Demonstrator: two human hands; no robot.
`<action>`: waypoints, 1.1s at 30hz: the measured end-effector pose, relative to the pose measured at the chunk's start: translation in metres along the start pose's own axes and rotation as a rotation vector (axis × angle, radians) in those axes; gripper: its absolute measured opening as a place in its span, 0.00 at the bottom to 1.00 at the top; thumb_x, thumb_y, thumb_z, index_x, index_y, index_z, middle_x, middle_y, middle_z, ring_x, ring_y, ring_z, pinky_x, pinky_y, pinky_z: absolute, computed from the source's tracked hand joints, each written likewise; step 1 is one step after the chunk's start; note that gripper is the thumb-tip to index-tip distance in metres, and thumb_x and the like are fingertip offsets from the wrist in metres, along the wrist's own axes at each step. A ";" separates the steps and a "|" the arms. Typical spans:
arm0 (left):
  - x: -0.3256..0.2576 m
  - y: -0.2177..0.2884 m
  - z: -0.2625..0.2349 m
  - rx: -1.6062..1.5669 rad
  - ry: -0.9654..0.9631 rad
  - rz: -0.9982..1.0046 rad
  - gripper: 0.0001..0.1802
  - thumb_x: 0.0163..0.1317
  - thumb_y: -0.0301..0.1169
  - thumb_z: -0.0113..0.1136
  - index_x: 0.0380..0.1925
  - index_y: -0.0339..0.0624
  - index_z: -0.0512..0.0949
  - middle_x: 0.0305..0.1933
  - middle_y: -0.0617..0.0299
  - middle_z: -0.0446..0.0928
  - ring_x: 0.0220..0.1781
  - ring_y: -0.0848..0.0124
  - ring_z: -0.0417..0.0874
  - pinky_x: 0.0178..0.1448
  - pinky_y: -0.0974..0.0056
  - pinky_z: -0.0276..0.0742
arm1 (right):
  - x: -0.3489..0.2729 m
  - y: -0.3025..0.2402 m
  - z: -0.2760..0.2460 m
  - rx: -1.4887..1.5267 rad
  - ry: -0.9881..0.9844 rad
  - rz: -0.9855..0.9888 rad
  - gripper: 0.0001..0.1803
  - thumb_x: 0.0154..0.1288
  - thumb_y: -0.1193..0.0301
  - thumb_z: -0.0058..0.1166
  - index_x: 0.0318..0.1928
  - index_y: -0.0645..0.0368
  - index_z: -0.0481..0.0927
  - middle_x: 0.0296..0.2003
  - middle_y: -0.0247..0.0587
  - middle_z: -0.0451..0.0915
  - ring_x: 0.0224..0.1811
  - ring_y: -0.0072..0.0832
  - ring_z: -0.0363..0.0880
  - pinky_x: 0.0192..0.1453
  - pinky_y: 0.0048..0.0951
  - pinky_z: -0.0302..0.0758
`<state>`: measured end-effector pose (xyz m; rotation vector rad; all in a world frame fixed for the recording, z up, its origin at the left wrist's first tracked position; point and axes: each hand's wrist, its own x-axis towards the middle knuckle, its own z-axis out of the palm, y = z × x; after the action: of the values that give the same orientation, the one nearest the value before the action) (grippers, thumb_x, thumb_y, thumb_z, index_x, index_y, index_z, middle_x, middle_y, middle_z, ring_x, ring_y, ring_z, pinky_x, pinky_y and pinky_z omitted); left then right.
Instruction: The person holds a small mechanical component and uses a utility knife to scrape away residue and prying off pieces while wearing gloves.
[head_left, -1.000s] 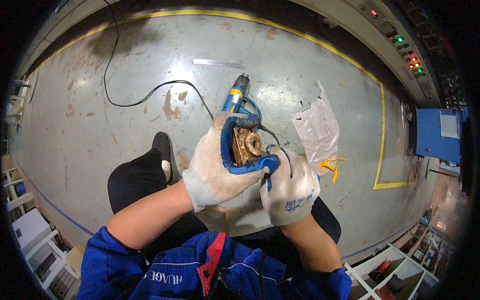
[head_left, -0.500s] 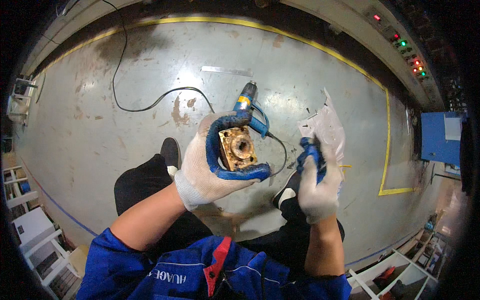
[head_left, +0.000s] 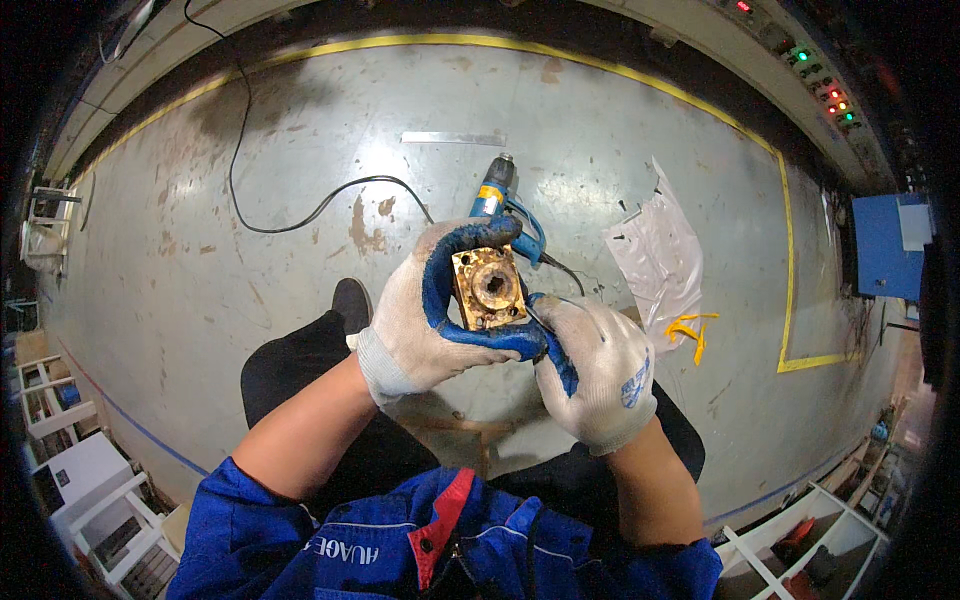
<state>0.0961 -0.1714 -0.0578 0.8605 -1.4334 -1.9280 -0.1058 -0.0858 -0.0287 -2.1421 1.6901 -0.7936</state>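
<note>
My left hand (head_left: 402, 315), in a white glove with blue-coated palm and fingers, curls round a square brass-coloured metal block (head_left: 472, 272). The block's face is stained, with a round raised hub and dark bore in the middle and holes at its corners. Close against the block's lower right side is my right hand (head_left: 600, 375), gloved alike. Its thumb and forefinger are pressed together by my left fingertips; what they pinch is too hidden to name. Behind the left hand, a blue-and-black power drill (head_left: 492, 195) lies on the floor.
A crumpled translucent plastic sheet (head_left: 665, 265) lies to the right with a few small dark screws (head_left: 620, 237) on it. Beside it is a yellow pronged piece (head_left: 692, 332). A metal strip (head_left: 453, 138) lies farther off. A black cable (head_left: 325, 205) snakes across the floor (head_left: 300, 150).
My right hand has moved left from over the plastic sheet to the block's side, uncovering the yellow piece. The left hand keeps its hold; the block's face is turned slightly.
</note>
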 end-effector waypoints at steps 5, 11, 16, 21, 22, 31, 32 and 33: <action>0.002 -0.006 0.002 0.222 0.008 0.156 0.56 0.43 0.36 0.89 0.69 0.37 0.63 0.61 0.54 0.75 0.61 0.67 0.80 0.68 0.60 0.79 | -0.009 0.003 0.003 0.260 0.113 0.170 0.26 0.51 0.75 0.72 0.52 0.63 0.82 0.45 0.54 0.85 0.44 0.49 0.87 0.48 0.42 0.84; 0.003 -0.004 -0.003 0.591 0.014 0.271 0.54 0.39 0.38 0.88 0.67 0.40 0.69 0.59 0.46 0.79 0.61 0.51 0.83 0.66 0.53 0.80 | -0.011 0.011 0.003 0.203 0.159 -0.010 0.29 0.48 0.79 0.74 0.54 0.67 0.81 0.46 0.57 0.86 0.45 0.44 0.90 0.50 0.38 0.86; 0.009 0.009 0.002 0.844 -0.036 0.413 0.50 0.39 0.36 0.85 0.66 0.40 0.72 0.59 0.47 0.80 0.59 0.48 0.81 0.64 0.51 0.79 | -0.011 0.011 0.006 0.126 0.144 0.010 0.26 0.48 0.79 0.74 0.51 0.66 0.83 0.44 0.54 0.86 0.43 0.45 0.89 0.49 0.39 0.85; 0.012 0.014 0.006 0.943 -0.054 0.416 0.48 0.40 0.33 0.82 0.65 0.39 0.73 0.58 0.49 0.80 0.57 0.47 0.81 0.62 0.51 0.79 | -0.014 0.007 0.008 0.082 0.149 0.045 0.25 0.48 0.77 0.75 0.50 0.64 0.83 0.42 0.53 0.87 0.40 0.46 0.89 0.47 0.39 0.85; 0.013 0.015 0.007 0.946 -0.066 0.400 0.47 0.40 0.32 0.82 0.65 0.39 0.73 0.58 0.49 0.81 0.56 0.47 0.82 0.62 0.51 0.80 | -0.014 0.009 0.010 0.082 0.174 0.016 0.25 0.50 0.76 0.74 0.50 0.63 0.83 0.40 0.52 0.86 0.37 0.47 0.88 0.44 0.40 0.84; 0.014 0.008 0.013 0.995 -0.056 0.394 0.45 0.42 0.32 0.81 0.64 0.38 0.73 0.55 0.49 0.82 0.54 0.48 0.82 0.60 0.52 0.80 | -0.010 0.008 0.012 -0.091 0.151 -0.005 0.21 0.51 0.70 0.73 0.47 0.60 0.83 0.34 0.47 0.83 0.30 0.46 0.84 0.35 0.44 0.81; 0.014 0.009 0.013 0.993 -0.056 0.380 0.45 0.42 0.32 0.81 0.64 0.38 0.74 0.56 0.49 0.82 0.54 0.48 0.82 0.60 0.52 0.80 | -0.010 0.010 0.014 -0.115 0.160 -0.028 0.21 0.51 0.70 0.73 0.47 0.60 0.83 0.33 0.47 0.83 0.30 0.46 0.84 0.34 0.44 0.81; 0.015 0.008 0.013 0.976 -0.056 0.391 0.45 0.41 0.32 0.81 0.63 0.38 0.74 0.54 0.48 0.82 0.53 0.48 0.83 0.59 0.52 0.80 | -0.010 0.010 0.015 -0.140 0.168 -0.051 0.21 0.51 0.70 0.72 0.47 0.60 0.83 0.32 0.46 0.83 0.30 0.46 0.83 0.34 0.44 0.81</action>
<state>0.0776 -0.1771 -0.0498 0.8146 -2.4026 -0.9086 -0.1068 -0.0806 -0.0486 -2.2761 1.8297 -0.9183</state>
